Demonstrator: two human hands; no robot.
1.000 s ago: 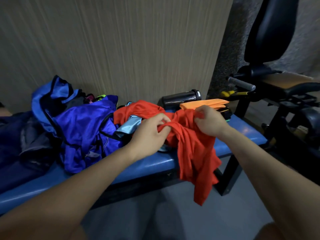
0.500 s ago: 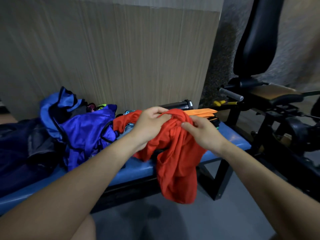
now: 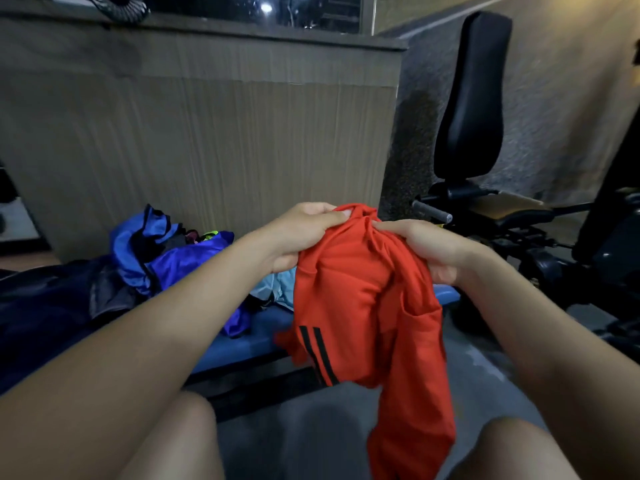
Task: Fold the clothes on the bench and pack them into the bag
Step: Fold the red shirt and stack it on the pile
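A red garment [image 3: 360, 306] with black stripes hangs bunched in front of me, clear of the bench. My left hand [image 3: 304, 233] grips its top edge on the left, and my right hand [image 3: 426, 247] grips it on the right, close together. Behind it the blue padded bench [image 3: 249, 341] carries a shiny blue bag or garment pile [image 3: 166, 258], a dark navy cloth [image 3: 45, 306] at the left and a light blue piece [image 3: 277, 289] partly hidden by the red garment.
A wood-panelled wall [image 3: 207, 140] stands right behind the bench. A black exercise machine with a tall padded backrest [image 3: 474, 98] and metal frame [image 3: 554, 244] fills the right side. Grey floor [image 3: 294, 427] and my knees lie below.
Both hands have raised the red garment up off the bench toward me and drawn closer together. The view has tilted upward; the bottle and orange cloth are now hidden.
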